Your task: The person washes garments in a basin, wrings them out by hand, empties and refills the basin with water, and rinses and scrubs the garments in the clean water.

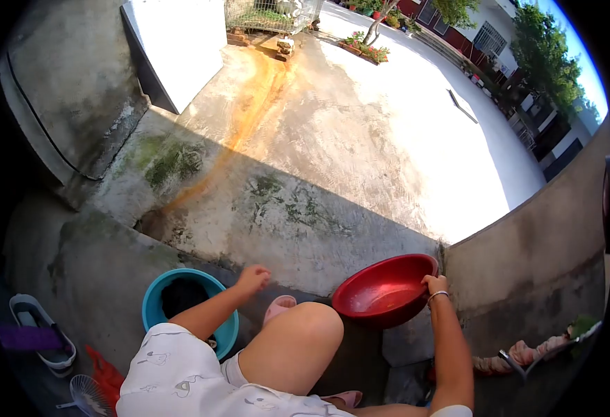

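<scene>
My right hand (435, 285) is closed on the right rim of a red basin (383, 290), which is tilted and held off to the right of my knee. Nothing can be made out inside the basin except a wet-looking shine. My left hand (255, 279) hangs in the air in front of my knee, its fingers curled and somewhat blurred. Below and left of that hand stands a blue tub (153, 300) with dark cloth (183, 297) in it, and my left forearm passes over the tub's rim.
A concrete wall (534, 208) rises at the right, with a pink scrunched item (527, 353) near its foot. At the left lie a white-rimmed basket (65, 340), a red bag (107, 372) and a hand fan (88, 395). A white panel (176, 48) leans farther back.
</scene>
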Demonstrator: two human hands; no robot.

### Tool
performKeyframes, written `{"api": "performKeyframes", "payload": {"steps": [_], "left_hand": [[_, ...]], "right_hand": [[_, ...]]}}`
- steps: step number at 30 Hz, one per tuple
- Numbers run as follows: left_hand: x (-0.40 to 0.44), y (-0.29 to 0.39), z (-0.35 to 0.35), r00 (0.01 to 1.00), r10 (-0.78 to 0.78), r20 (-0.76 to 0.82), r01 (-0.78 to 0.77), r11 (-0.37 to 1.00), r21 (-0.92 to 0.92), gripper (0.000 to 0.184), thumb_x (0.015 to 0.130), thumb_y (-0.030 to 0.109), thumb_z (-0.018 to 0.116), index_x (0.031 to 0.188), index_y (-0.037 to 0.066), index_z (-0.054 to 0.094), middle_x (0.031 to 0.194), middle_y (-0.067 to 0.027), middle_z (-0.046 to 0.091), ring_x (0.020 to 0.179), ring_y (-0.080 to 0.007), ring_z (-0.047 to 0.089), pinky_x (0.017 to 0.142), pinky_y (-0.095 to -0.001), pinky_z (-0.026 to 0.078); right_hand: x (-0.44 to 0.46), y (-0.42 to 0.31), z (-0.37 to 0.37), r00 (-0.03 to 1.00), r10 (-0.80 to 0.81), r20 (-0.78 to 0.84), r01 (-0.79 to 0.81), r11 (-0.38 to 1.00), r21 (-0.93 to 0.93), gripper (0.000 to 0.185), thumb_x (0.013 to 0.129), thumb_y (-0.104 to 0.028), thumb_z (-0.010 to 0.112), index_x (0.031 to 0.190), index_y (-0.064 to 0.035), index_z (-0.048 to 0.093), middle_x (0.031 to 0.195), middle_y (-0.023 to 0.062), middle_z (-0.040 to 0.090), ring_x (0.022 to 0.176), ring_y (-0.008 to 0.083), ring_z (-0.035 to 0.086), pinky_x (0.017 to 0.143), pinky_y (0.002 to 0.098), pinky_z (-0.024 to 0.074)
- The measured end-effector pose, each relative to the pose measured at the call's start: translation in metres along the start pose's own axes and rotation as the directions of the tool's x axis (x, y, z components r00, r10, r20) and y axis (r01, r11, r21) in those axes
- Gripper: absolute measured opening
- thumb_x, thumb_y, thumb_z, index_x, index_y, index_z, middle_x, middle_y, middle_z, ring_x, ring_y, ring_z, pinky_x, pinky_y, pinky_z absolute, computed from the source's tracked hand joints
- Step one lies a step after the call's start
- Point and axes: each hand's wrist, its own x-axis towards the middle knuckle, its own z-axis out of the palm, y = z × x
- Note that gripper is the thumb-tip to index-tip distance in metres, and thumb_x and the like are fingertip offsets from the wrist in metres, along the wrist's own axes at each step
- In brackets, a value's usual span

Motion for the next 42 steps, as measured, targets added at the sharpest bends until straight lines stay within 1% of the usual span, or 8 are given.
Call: {"api": "performKeyframes", "payload": {"steps": [6,10,13,21,26,30,38,42], "left_hand": [[-0.081,0.005,-0.104,0.898,0.154,-0.413,-0.168,0.986,0.003,0.012,0.088,0.003,0.054,0.098,0.003,0.062,0.083,-0.0044,0.062,0.068,-0.012,0.059,0.057,-0.026,0.05],[-0.119,-0.028,-0.16,0.771,0.136,-0.622,-0.152,0.988,0.026,0.011,0.089,0.003,0.055,0.098,0.004,0.061,0.085,-0.0031,0.062,0.071,-0.0109,0.058,0.059,-0.0253,0.049],[-0.148,-0.064,-0.215,0.547,0.378,-0.747,-0.099,0.915,0.39,0.015,0.086,0.004,0.059,0.101,0.002,0.061,0.095,-0.0104,0.063,0.087,-0.0213,0.061,0.077,-0.0329,0.05],[-0.163,-0.08,-0.201,0.785,0.345,-0.515,0.219,0.623,0.751,0.072,0.071,0.026,0.078,0.132,0.011,0.043,0.133,-0.0166,0.044,0.124,-0.0338,0.042,0.098,-0.0445,0.041],[-0.138,-0.065,-0.135,0.859,0.008,-0.512,0.464,0.411,0.785,0.114,0.058,0.032,0.088,0.147,0.03,0.017,0.153,-0.017,0.015,0.137,-0.0425,0.021,0.098,-0.064,0.034],[-0.127,-0.116,-0.168,0.834,0.127,-0.537,0.505,0.22,0.835,0.114,0.058,0.02,0.086,0.148,0.029,0.016,0.144,-0.022,0.027,0.127,-0.041,0.036,0.089,-0.0547,0.047],[-0.084,-0.063,-0.195,0.896,-0.103,-0.433,0.254,0.917,0.307,0.073,0.07,0.012,0.066,0.136,0.001,0.038,0.126,-0.0209,0.052,0.113,-0.0371,0.054,0.09,-0.0466,0.05],[-0.12,-0.022,-0.191,0.947,-0.1,-0.307,0.107,0.994,0.005,0.058,0.073,0.014,0.061,0.127,0.0,0.044,0.116,-0.0174,0.057,0.104,-0.0323,0.059,0.085,-0.043,0.054]], "right_hand": [[0.017,-0.152,0.001,0.997,-0.074,-0.031,0.077,0.991,0.111,0.034,0.059,-0.015,0.065,0.083,0.0094,0.063,0.081,0.0242,0.066,0.078,0.0342,0.066,0.075,0.0407,0.0517],[0.011,-0.186,-0.007,0.816,-0.492,-0.304,0.448,0.87,-0.207,0.034,0.074,-0.017,0.059,0.096,0.0086,0.054,0.095,0.0329,0.061,0.093,0.0478,0.059,0.084,0.0475,0.0477],[-0.044,-0.194,-0.013,0.719,-0.692,-0.073,0.551,0.63,-0.547,0.028,0.081,-0.017,0.059,0.103,-0.0023,0.05,0.088,0.0253,0.064,0.083,0.0441,0.063,0.073,0.0501,0.0506],[-0.054,-0.075,-0.038,0.807,-0.572,0.147,0.431,0.401,-0.809,0.041,0.084,-0.019,0.06,0.12,-0.0076,0.047,0.092,0.02,0.067,0.084,0.0407,0.065,0.071,0.0492,0.0519],[-0.055,0.061,-0.093,0.838,-0.52,-0.166,0.303,0.696,-0.651,0.04,0.078,-0.016,0.061,0.115,-0.0005,0.055,0.098,0.0268,0.064,0.092,0.0427,0.061,0.079,0.0491,0.0487],[-0.128,0.053,-0.103,0.956,-0.185,-0.227,0.08,0.91,-0.407,0.035,0.072,-0.021,0.063,0.099,0.001,0.058,0.095,0.0285,0.063,0.092,0.0457,0.059,0.08,0.0484,0.0479],[-0.158,0.233,-0.096,0.791,0.429,-0.436,-0.408,0.901,0.146,0.04,0.063,-0.023,0.065,0.095,0.0018,0.063,0.095,0.0259,0.066,0.094,0.0414,0.062,0.084,0.0422,0.0478],[-0.177,0.267,-0.064,0.692,0.555,-0.462,-0.263,0.789,0.555,0.034,0.059,-0.016,0.065,0.087,0.0032,0.061,0.087,0.0202,0.067,0.082,0.0325,0.063,0.076,0.0374,0.0481]]}}
